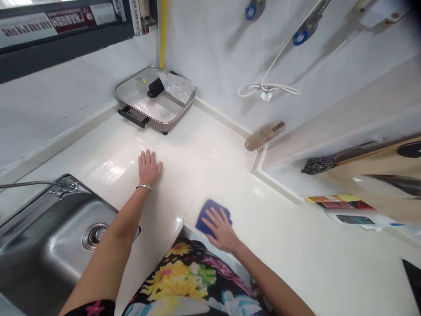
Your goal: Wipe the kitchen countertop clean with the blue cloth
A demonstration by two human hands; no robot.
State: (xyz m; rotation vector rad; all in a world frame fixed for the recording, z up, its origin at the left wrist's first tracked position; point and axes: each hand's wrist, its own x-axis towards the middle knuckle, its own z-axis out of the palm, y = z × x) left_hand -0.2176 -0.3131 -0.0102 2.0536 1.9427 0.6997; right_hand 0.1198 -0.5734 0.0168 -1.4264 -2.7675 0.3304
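My left hand (149, 170) lies flat on the white countertop (184, 164), fingers stretched and holding nothing; a silver bracelet (144, 188) circles its wrist. Close to the counter's inner front corner, my right hand (222, 230) rests palm down with spread fingers on a folded blue cloth (205, 213). That hand covers part of the cloth, whose far and left edges show. Beyond my left hand stands an electric skillet (132, 117) with a glass lid (138, 94). A clear plastic bag (179, 87) lies over the lid, beside its black knob.
A steel sink (59, 237) with a faucet (64, 188) is at left. Along the wall are a bundled white cord (263, 87), blue-marked valves (251, 11), a brown holder (265, 136) and a scrubber (318, 165). A dark panel (412, 278) edges the right counter.
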